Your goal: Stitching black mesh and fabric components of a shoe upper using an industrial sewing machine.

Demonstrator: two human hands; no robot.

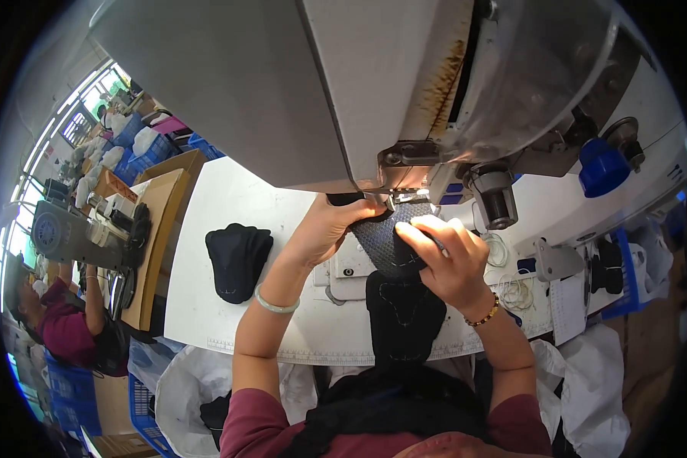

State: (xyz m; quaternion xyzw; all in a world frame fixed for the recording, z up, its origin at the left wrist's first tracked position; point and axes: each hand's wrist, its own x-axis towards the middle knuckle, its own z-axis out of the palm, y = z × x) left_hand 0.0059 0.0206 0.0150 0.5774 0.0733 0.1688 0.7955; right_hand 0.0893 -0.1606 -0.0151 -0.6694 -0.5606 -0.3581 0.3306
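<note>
A dark grey mesh fabric piece (pixel 390 243) lies under the needle area of a large sewing machine (pixel 244 84). My left hand (pixel 327 230) is closed on its upper left edge, thumb and fingers close beside the lit presser foot (pixel 393 200). On the opposite side, my right hand (pixel 452 261) pinches the right edge with bent fingers. Just below, black shaped fabric pieces (pixel 407 320) with pale stitch marks reach toward the table's front edge. Left of my left forearm rests a stack of similar black pieces (pixel 237 263).
The white table (pixel 198 305) has a ruler strip (pixel 282 355) along its front edge. At right are a bobbin-like metal part (pixel 498 200), a blue knob (pixel 604 169) and coiled thread (pixel 514 294). White bags (pixel 588 385) hang below. Another person (pixel 65 320) works at a machine to the left.
</note>
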